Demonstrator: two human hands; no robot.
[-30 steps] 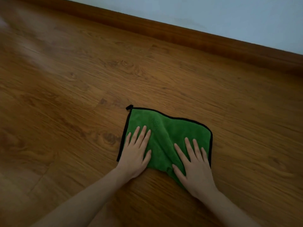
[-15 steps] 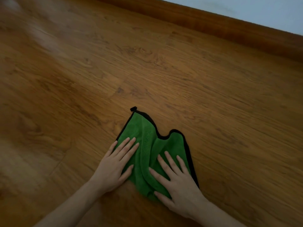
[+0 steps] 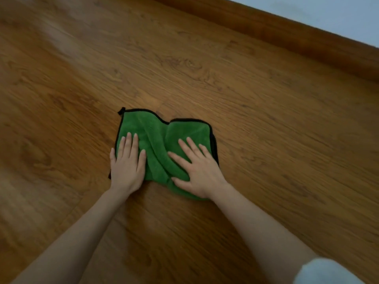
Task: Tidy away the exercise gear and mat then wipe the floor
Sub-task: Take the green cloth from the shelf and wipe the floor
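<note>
A green microfibre cloth (image 3: 158, 132) with a black hem lies on the wooden floor (image 3: 256, 124), bunched into a ridge down its middle. My left hand (image 3: 127, 162) presses flat on the cloth's left part, fingers straight and close together. My right hand (image 3: 196, 167) presses flat on the right part, fingers spread. Both palms cover the cloth's near edge. No exercise gear or mat is in view.
A wooden skirting board (image 3: 287, 37) runs along the pale wall (image 3: 328, 15) at the top right. A pale sleeve or garment (image 3: 324, 271) shows at the bottom right corner. Bare floorboards surround the cloth.
Both hands slid the cloth over the floor, first toward me, then out again. The flat cloth bunched into a fold between the hands, and it has now spread a little wider.
</note>
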